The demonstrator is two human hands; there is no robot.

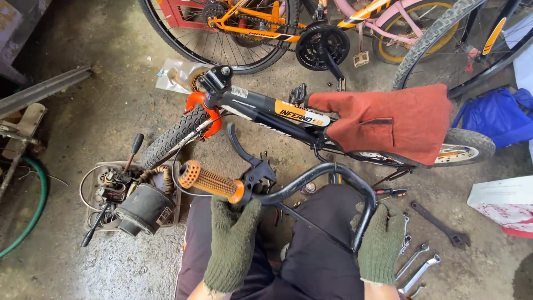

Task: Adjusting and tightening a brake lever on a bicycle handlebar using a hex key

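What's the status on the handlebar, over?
Left hand gloved, gripping handlebar beside orange grip. Right hand gloved, holding the other bar end. Small bike lies ahead, red cloth over it. Wrenches on floor at right.

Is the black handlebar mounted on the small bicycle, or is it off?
Off. Both gloved hands, left hand and right hand, hold the handlebar apart from the bicycle.

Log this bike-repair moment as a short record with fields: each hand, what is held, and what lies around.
left hand: green knit-gloved left hand grips the black curved metal handlebar beside the orange ribbed rubber grip
right hand: gloved right hand holds the bar's other end
brake: black brake lever sits by the grip
bike: black-and-orange bicycle frame lies ahead, rust-red cloth draped over it
floor: silver spanners at right
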